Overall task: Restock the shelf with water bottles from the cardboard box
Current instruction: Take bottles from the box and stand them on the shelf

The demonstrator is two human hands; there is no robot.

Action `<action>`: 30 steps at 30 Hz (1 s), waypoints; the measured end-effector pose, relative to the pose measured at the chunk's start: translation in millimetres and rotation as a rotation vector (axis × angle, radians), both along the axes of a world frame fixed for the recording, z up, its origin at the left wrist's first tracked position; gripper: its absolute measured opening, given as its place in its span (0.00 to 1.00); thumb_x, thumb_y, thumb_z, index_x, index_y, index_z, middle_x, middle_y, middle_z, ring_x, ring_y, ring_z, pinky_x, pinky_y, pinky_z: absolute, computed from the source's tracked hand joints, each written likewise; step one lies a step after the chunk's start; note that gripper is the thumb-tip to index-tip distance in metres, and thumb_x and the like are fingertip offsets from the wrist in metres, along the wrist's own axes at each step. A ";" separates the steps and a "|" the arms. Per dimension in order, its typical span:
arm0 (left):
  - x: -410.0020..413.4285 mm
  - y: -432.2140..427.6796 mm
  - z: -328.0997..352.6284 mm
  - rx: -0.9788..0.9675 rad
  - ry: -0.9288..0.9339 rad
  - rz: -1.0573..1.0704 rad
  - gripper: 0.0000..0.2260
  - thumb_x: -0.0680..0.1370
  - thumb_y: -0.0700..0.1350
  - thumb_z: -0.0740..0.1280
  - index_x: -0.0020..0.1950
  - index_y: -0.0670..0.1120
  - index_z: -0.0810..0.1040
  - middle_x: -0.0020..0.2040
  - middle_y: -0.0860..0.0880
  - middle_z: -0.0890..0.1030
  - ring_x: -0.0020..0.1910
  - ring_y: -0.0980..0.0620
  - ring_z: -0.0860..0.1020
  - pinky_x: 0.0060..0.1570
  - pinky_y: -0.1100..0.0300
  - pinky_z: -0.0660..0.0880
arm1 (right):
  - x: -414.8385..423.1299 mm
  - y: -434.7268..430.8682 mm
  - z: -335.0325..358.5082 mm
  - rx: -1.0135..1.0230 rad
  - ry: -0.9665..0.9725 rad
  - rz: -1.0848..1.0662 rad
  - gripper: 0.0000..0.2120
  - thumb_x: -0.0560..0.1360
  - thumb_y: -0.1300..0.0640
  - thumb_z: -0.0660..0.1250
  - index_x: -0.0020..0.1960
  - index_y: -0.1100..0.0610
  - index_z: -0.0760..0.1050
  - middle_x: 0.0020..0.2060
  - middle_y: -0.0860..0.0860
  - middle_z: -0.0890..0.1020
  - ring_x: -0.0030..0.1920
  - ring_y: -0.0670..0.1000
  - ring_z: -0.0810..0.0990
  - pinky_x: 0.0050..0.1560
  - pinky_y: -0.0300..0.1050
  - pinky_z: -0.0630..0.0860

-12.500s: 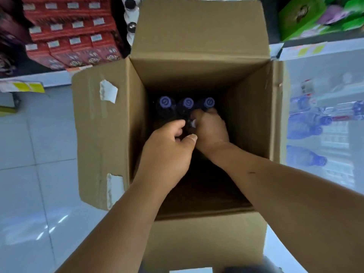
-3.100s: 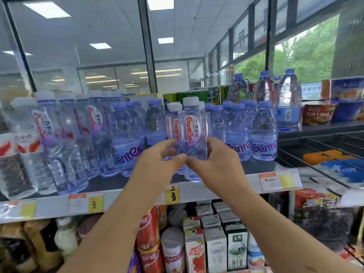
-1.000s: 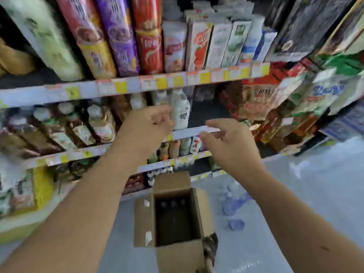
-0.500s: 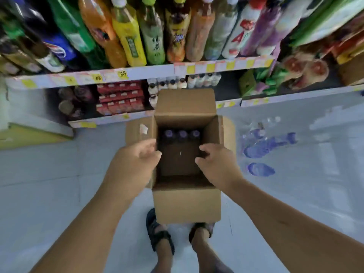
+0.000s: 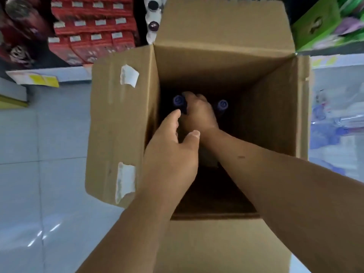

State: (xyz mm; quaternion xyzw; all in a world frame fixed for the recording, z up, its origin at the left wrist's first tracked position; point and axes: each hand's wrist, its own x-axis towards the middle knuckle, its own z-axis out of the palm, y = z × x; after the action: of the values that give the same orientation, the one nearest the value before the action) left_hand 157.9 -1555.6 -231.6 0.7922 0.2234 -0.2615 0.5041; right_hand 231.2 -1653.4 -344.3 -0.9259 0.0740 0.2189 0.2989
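An open cardboard box stands on the floor below me, flaps folded out. Deep inside it, two water bottles show their purple caps, one on the left and one on the right. My right hand is far down in the box between those caps, with its fingers curled over the top of a middle bottle that it hides. My left hand hovers higher, just inside the box's left wall, with fingers and thumb spread and nothing in it.
The bottom shelf behind the box holds red packs and small dark-capped bottles. A green carton sits at the upper right. Wrapped water bottles lie on the floor to the right. Pale floor tiles are on the left.
My view has dropped from the shelf down to the box. Both hands have gone from the box's rim into it, and my right hand now covers the middle bottle's cap.
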 end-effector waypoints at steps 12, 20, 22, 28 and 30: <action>-8.4 -3.7 4.3 -0.069 -0.017 0.015 0.23 0.80 0.52 0.63 0.74 0.66 0.63 0.70 0.63 0.70 0.67 0.62 0.70 0.64 0.60 0.68 | -7.5 -4.8 1.1 -0.001 -0.187 0.000 0.15 0.74 0.56 0.71 0.59 0.61 0.79 0.56 0.58 0.76 0.53 0.59 0.77 0.53 0.51 0.76; -5.2 18.6 140.0 -0.058 -0.129 -0.066 0.28 0.77 0.42 0.68 0.74 0.60 0.66 0.71 0.58 0.72 0.68 0.57 0.72 0.60 0.60 0.70 | -66.7 -18.2 238.1 0.153 -0.430 -0.158 0.08 0.71 0.55 0.73 0.46 0.59 0.82 0.42 0.51 0.84 0.44 0.47 0.79 0.47 0.40 0.76; -4.5 21.2 189.8 -0.052 -0.163 -0.134 0.27 0.72 0.46 0.71 0.69 0.61 0.71 0.66 0.55 0.77 0.65 0.53 0.76 0.61 0.50 0.76 | -77.5 -18.9 310.3 0.170 -0.458 -0.212 0.08 0.70 0.54 0.74 0.42 0.59 0.81 0.35 0.50 0.83 0.39 0.49 0.78 0.41 0.45 0.74; -9.6 22.6 377.5 -0.286 -0.357 -0.252 0.28 0.69 0.35 0.73 0.64 0.59 0.75 0.55 0.60 0.83 0.56 0.63 0.80 0.56 0.61 0.76 | -87.9 -25.0 539.0 0.209 -0.613 -0.297 0.13 0.66 0.50 0.76 0.43 0.59 0.82 0.36 0.53 0.84 0.38 0.54 0.81 0.40 0.53 0.77; -8.5 22.6 435.6 -0.367 -0.430 -0.293 0.32 0.67 0.38 0.74 0.69 0.55 0.72 0.59 0.56 0.82 0.59 0.57 0.80 0.62 0.54 0.76 | -87.6 -27.8 605.3 0.188 -0.705 -0.269 0.14 0.65 0.49 0.75 0.42 0.60 0.82 0.35 0.55 0.83 0.38 0.56 0.81 0.39 0.54 0.77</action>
State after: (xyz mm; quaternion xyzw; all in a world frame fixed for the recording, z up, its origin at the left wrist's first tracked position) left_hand 149.5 -1532.9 204.0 0.7489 -0.0558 -0.1940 0.6311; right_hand 143.7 -1681.2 261.1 -0.8949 0.0670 -0.1478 0.4157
